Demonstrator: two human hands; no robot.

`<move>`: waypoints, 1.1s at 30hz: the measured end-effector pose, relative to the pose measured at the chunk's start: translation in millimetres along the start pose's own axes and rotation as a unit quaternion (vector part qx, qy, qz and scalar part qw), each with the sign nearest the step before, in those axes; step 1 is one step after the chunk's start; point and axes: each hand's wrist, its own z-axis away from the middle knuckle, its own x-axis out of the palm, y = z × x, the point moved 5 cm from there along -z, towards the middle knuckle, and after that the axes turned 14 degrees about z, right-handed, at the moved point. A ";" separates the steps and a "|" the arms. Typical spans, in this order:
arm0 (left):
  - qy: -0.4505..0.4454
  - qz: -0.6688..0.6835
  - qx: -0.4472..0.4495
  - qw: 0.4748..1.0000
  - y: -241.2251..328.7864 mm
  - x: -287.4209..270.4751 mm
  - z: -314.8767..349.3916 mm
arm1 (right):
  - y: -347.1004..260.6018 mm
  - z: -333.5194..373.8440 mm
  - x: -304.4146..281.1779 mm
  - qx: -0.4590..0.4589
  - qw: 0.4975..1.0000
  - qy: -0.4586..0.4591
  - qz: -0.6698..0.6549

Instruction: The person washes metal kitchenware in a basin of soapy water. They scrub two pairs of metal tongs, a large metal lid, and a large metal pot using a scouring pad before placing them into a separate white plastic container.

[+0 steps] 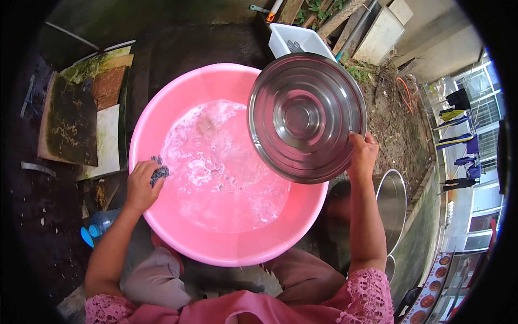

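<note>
A big pink basin (232, 249) stands in front of me with sudsy water (216, 178) in it. My right hand (362, 154) grips the rim of a round steel pot lid (324, 156), thumb on the face towards me. The lid is tilted above the basin's right side and covers part of its rim. At the basin's left rim, my left hand (143, 186) is closed around a dark grey scouring pad (159, 171). Something pale and blurred shows in the water near the far side; I cannot make out what it is.
Behind the lid stands a white plastic tub (302, 36) with something dark grey inside. A large steel pot (393, 202) is beside my right forearm. At left lean worn boards (70, 121), near a clear blue bottle (102, 222). Clothes (467, 143) hang at far right.
</note>
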 end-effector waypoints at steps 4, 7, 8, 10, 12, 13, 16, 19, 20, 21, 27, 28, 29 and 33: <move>0.000 0.003 -0.001 1.000 3.9 -0.9 -3.8 | 31.9 -27.2 -12.9 0.119 0.990 0.058 -0.050; -0.006 -0.004 0.003 1.000 5.5 0.4 -7.5 | 71.9 -54.3 -19.4 0.176 0.966 0.097 -0.160; -0.005 -0.003 0.002 1.000 6.6 0.6 -8.3 | 76.8 -60.1 -15.2 0.197 0.953 0.105 -0.206; -0.006 0.002 -0.003 1.000 8.9 2.4 -13.3 | 88.1 -84.7 -7.1 0.222 0.926 0.127 -0.277; 0.000 -0.009 -0.017 1.000 8.4 -2.6 -8.5 | 61.3 -93.6 45.1 0.254 0.901 0.118 -0.332; 0.001 -0.011 -0.019 1.000 8.4 -3.5 -8.1 | 63.8 -106.4 55.8 0.264 0.890 0.143 -0.343; -0.002 -0.007 -0.014 1.000 7.0 2.3 -13.1 | 85.4 -158.8 81.7 0.247 0.864 0.175 -0.402; -0.007 -0.016 -0.019 1.000 8.8 3.7 -15.3 | 89.4 -188.4 112.2 0.232 0.856 0.191 -0.421; -0.014 -0.020 -0.021 0.999 8.5 4.5 -14.4 | 91.1 -196.2 119.3 0.220 0.852 0.187 -0.437; -0.013 -0.021 -0.019 1.000 8.9 4.4 -15.1 | 92.6 -203.4 124.4 0.207 0.848 0.183 -0.453; -0.014 -0.029 -0.017 0.999 8.0 4.5 -14.3 | 90.1 -222.7 129.8 0.152 0.823 0.169 -0.520; -0.017 -0.029 -0.011 0.999 7.8 5.0 -15.6 | 96.1 -225.1 125.6 0.186 0.836 0.118 -0.502; -0.019 -0.033 -0.010 0.999 7.5 4.2 -14.1 | 91.6 -219.5 121.6 0.205 0.873 0.105 -0.431; -0.028 -0.032 -0.004 0.999 10.3 8.1 -17.6 | 57.6 -202.0 51.4 0.170 0.965 0.068 -0.189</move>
